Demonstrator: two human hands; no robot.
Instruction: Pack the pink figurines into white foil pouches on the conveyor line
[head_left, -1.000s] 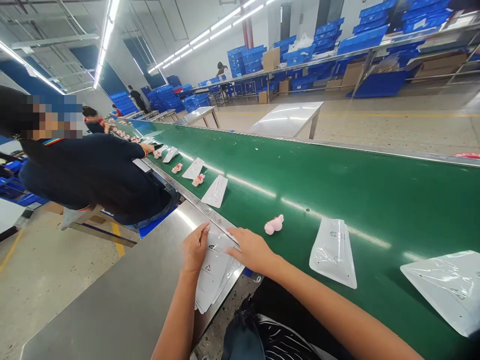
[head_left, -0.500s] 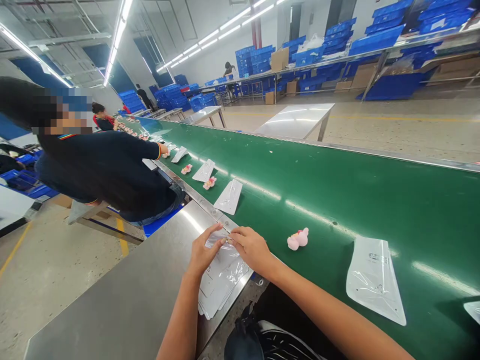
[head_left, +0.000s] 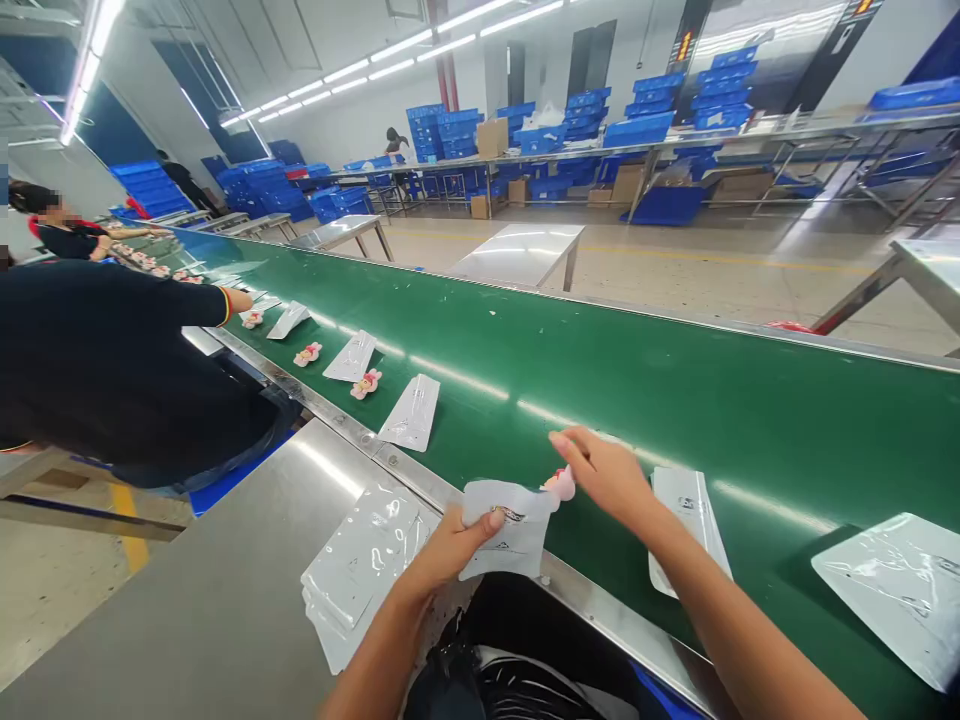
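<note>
My left hand (head_left: 450,548) grips a clear plastic bag (head_left: 507,530) by its near edge, held above the belt's steel rim. My right hand (head_left: 606,470) is over the green conveyor belt (head_left: 675,400), fingers closed on a small pink toy (head_left: 561,484) at the bag's mouth. A stack of the same bags (head_left: 360,560) lies on the steel table (head_left: 225,600) to the left of my left hand.
Upstream lie more bags (head_left: 411,412) and pink toys (head_left: 366,384). Two bags (head_left: 686,505) (head_left: 900,590) lie on the belt right of my hand. A co-worker in dark clothes (head_left: 112,370) sits at the left. Steel tables (head_left: 521,250) and blue crates (head_left: 652,95) stand beyond.
My left hand lifted one bag off the stack and carried it right. My right hand reached onto the belt and took the pink toy. The camera swung right.
</note>
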